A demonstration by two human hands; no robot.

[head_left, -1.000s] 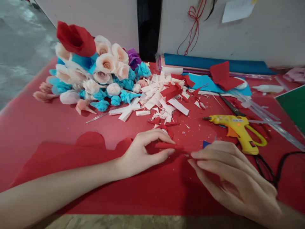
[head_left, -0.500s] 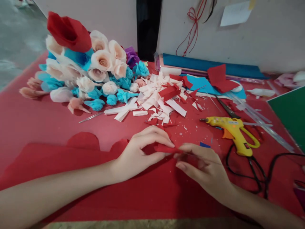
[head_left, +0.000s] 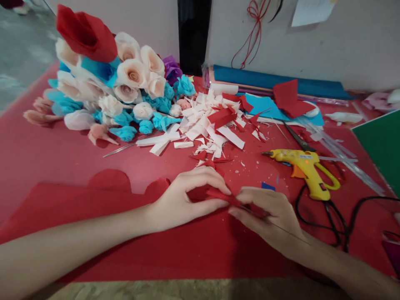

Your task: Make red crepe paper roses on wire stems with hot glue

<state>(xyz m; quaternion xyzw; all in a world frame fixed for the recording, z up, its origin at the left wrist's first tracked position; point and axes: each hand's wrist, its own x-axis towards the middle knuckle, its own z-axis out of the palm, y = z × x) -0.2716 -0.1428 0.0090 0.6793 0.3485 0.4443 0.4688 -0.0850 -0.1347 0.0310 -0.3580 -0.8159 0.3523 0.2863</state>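
Observation:
My left hand [head_left: 181, 200] is closed on a piece of red crepe paper [head_left: 216, 195], pinched between thumb and fingers. Against the paper's right end are the fingertips of my right hand [head_left: 275, 218], closed round a thin wire [head_left: 287, 232]. From the paper, the wire runs back under my right fingers and out across the wrist. Just how it joins the paper is hidden by my fingers. Beside my left forearm lies a red crepe paper sheet [head_left: 78, 200], with rounded red pieces [head_left: 109, 181] along its far edge.
Paper flowers [head_left: 134, 77] are heaped at the back left. Pale and red scraps [head_left: 203, 121] lie mid-table. At the right are a yellow glue gun [head_left: 312, 166] with a looping black cord [head_left: 353, 225], scissors [head_left: 296, 137], clear glue sticks [head_left: 343, 162] and a green board [head_left: 381, 146].
My right fingers have closed in around the wire, which now shows clearly across my palm and wrist. My left hand keeps its pinch on the red paper. The view has tilted slightly down.

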